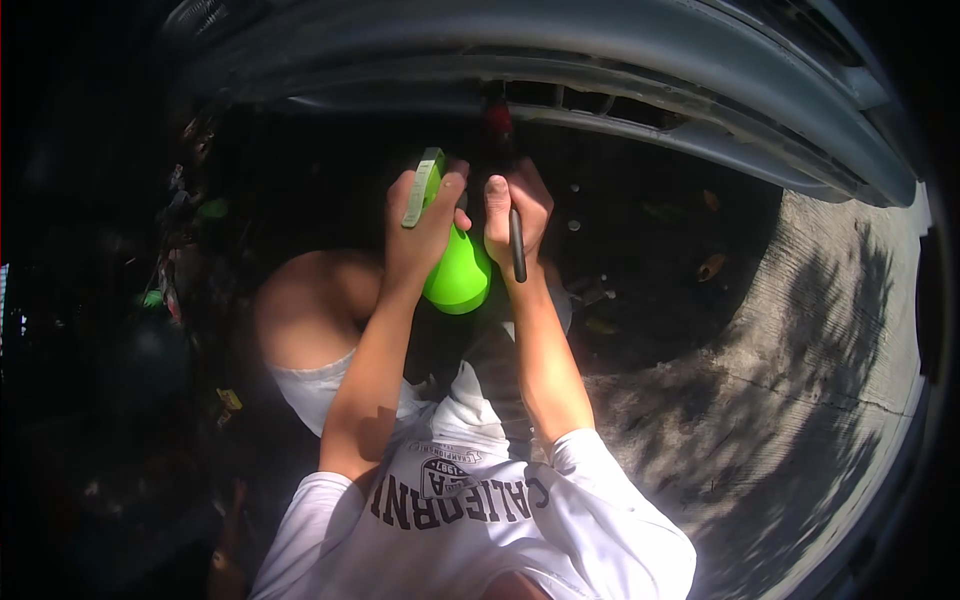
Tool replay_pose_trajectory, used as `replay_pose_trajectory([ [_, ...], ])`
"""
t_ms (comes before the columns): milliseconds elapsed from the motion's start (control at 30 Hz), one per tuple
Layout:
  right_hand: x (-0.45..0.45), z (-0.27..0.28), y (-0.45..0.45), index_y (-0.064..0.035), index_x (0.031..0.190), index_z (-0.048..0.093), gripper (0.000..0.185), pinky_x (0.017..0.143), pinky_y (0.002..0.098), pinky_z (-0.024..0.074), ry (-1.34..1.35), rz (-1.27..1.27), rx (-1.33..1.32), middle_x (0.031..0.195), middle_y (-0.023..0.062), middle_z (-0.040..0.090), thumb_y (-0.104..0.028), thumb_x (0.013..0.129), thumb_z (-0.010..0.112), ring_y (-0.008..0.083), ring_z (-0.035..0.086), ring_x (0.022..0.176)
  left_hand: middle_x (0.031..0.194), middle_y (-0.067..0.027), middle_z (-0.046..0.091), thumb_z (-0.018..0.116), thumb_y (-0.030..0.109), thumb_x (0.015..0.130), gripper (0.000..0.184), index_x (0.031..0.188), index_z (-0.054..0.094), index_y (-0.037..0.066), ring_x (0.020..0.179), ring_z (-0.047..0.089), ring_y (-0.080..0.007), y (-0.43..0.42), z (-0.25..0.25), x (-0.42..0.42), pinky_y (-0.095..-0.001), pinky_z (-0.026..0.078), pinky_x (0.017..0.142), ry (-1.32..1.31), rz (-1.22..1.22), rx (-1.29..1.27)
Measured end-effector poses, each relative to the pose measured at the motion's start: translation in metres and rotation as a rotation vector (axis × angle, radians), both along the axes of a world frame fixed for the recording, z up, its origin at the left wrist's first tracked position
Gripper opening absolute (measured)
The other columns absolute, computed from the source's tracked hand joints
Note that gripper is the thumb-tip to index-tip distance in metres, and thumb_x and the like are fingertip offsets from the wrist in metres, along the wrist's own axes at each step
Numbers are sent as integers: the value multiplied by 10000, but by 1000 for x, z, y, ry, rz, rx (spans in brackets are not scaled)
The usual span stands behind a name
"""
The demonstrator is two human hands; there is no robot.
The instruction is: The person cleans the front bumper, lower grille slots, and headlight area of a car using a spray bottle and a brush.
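With the left hand (pixel 425 225) wrapped around a lime-green spray bottle (pixel 461 275) and the right hand's (pixel 522 205) fingers curled around a black-handled tool (pixel 517 252) near the car bumper (pixel 620 52), work seems under way, its remainder unclear.

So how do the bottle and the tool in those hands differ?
The bottle is bright green; the tool's handle is dark. The bottle is wide and rounded, the handle thin. The left hand grips the bottle, the right hand the tool. Both are held.
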State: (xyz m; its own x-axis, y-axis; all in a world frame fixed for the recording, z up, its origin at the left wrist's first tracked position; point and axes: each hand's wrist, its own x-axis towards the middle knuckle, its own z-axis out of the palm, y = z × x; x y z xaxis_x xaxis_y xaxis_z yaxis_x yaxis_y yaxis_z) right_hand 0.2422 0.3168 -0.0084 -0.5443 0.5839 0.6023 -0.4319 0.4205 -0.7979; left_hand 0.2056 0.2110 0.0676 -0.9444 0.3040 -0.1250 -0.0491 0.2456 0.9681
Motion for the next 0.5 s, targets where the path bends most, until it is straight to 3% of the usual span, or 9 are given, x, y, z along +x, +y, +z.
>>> replay_pose_trajectory([
  [33,-8,12,-2,18,799,621,148,564,388,416,19,-9,35,740,180,526,-81,906,595,324,533,629,765,-39,653,673,240,932,246,919,647,-4,518,599,-107,-4,0,2,-235,446,501,79,1,125],
  [167,-28,-50,1,23,818,603,122,593,401,445,-55,-85,7,755,175,540,-44,914,571,330,537,622,741,-30,638,662,247,946,241,945,646,7,503,583,-103,-22,26,9,-239,449,502,42,-21,150],
  [233,-19,-14,-4,26,810,594,125,589,388,441,33,-53,89,765,173,535,-38,914,572,326,535,618,980,-77,679,624,263,978,251,1008,630,14,549,563,-97,-29,30,7,-223,450,527,11,-39,139],
  [300,-19,11,-1,23,815,598,116,586,375,435,34,-14,122,775,168,529,-28,916,572,316,545,630,984,-70,679,628,268,976,250,1015,628,21,550,562,-97,-36,28,14,-221,450,528,12,-32,57],
  [400,-37,-34,20,13,819,591,115,582,385,429,-51,-20,160,783,174,521,-34,921,568,333,554,658,986,-58,681,634,281,972,253,1020,626,32,552,559,-93,-42,40,21,-222,451,529,46,-62,25],
  [467,-33,-31,13,11,829,593,112,583,390,428,-96,-17,183,785,178,523,-39,926,568,343,554,660,983,-51,684,644,297,963,263,1010,624,39,555,558,-86,-54,40,23,-230,454,525,17,-82,47],
  [500,-29,-2,6,10,836,592,115,584,394,427,-47,-16,206,790,184,526,-45,934,567,352,554,665,983,-51,684,644,297,963,263,1010,624,39,555,558,-86,-54,41,17,-230,454,525,25,-72,49],
])
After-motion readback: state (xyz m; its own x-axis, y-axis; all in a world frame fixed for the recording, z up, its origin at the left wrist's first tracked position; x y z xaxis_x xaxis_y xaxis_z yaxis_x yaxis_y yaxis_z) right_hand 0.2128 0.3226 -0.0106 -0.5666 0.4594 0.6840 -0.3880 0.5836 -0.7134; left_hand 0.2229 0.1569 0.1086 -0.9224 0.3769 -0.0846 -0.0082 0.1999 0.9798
